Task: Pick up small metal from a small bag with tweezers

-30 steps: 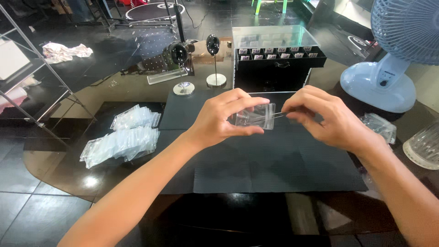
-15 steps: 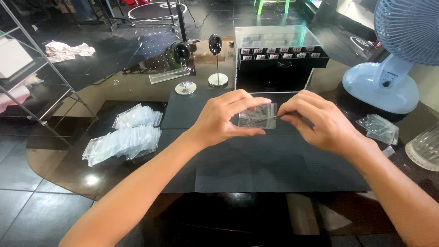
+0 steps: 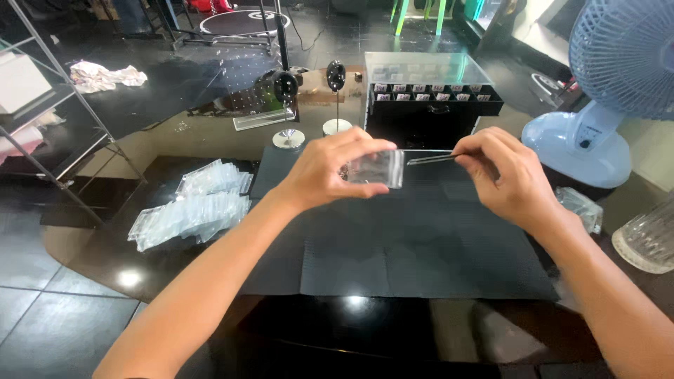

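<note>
My left hand [image 3: 324, 172] pinches a small clear zip bag [image 3: 376, 168] between thumb and fingers, holding it upright above the black mat [image 3: 400, 245]. My right hand [image 3: 507, 175] grips slim metal tweezers [image 3: 430, 159], whose tips point left and sit just off the bag's right edge. Both hands hover over the middle of the mat, in front of a black compartment box with a clear lid [image 3: 430, 102].
Piles of clear small bags [image 3: 191, 207] lie left of the mat. Two small round-based stands [image 3: 288, 105] rise behind it. A pale blue fan [image 3: 604, 91] stands at right, with a glass dish [image 3: 647, 238] and a crumpled clear bag [image 3: 579, 207]. A metal shelf [image 3: 42, 119] is at far left.
My right hand has drawn back to the right, pulling the tweezers out from the bag's mouth. My left hand still holds the bag in about the same place.
</note>
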